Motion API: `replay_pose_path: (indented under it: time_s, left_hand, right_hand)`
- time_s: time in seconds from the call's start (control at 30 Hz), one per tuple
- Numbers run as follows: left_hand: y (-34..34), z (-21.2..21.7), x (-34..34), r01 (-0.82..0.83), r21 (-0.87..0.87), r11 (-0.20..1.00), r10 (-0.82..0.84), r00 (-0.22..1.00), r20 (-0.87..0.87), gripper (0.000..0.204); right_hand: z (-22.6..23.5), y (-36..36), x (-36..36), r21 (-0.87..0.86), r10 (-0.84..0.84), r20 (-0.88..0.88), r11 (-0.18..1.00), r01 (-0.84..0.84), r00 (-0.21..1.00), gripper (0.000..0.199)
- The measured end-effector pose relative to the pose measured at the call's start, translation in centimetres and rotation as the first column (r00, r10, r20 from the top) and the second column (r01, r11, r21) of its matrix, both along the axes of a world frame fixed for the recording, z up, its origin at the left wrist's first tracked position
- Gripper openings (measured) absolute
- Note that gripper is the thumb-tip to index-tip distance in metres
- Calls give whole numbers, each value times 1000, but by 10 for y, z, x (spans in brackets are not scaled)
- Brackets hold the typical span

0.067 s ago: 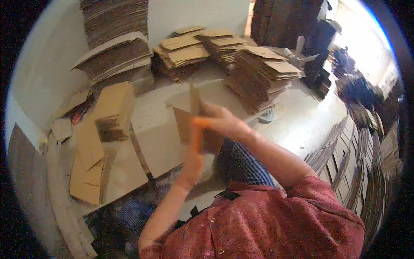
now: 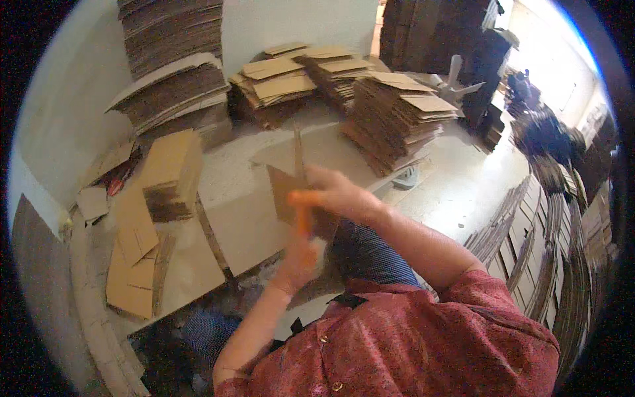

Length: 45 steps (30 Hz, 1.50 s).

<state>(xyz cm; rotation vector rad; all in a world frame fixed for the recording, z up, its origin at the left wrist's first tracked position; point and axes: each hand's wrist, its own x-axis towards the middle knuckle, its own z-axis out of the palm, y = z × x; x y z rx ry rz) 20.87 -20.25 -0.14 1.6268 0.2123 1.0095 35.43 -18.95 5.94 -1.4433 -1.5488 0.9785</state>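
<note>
Over the near edge of the table, above my lap, several brown cardboard pieces stand roughly upright between my hands. My right hand is closed on their upper right side, its fingers bent toward the left. Lower down, my left hand is closed at their near edge, its thumb side pointing up and just below the right fingers. The left fingertips are blurred and partly hidden. Where the fingers of both hands meet, they look orange.
Flat cardboard stacks line the far side of the white table. At left stands a cardboard block beside loose cardboard sheets. A white fan is behind the stacks. More bundled cardboard fills the right.
My left hand has slid slightly down, away from the right fingers. My right hand and the cardboard pieces stay nearly in place. The whole view has shifted a little.
</note>
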Motion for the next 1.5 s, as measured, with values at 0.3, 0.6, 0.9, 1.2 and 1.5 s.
replay_pose_path:
  time_s: [0.3, 0.6, 0.9, 1.2, 1.5]
  left_hand:
    - [-2, -45, -5, -270, 448, 853, 356, 927, -120, 64]
    - [13, -50, -117, -560, 611, 559, 807, 536, -248, 42]
    - [78, -5, -238, -396, 892, 219, 886, -302, -352, 60]
    - [95, 8, -260, -515, 809, 283, 779, -368, -507, 28]
    - [-35, -18, -181, -235, 894, 380, 835, 503, -223, 39]
  right_hand:
    - [64, -59, 54, 597, -419, 173, 765, 244, 891, 37]
    - [73, 47, 216, 634, -650, 756, 756, 162, 77, 39]
    - [61, 33, 196, 572, -580, 814, 788, 227, -36, 50]
    - [-3, 4, 26, 641, -317, 323, 767, 40, 891, 33]
    - [-56, 1, -112, -267, -66, -804, 928, -259, 591, 28]
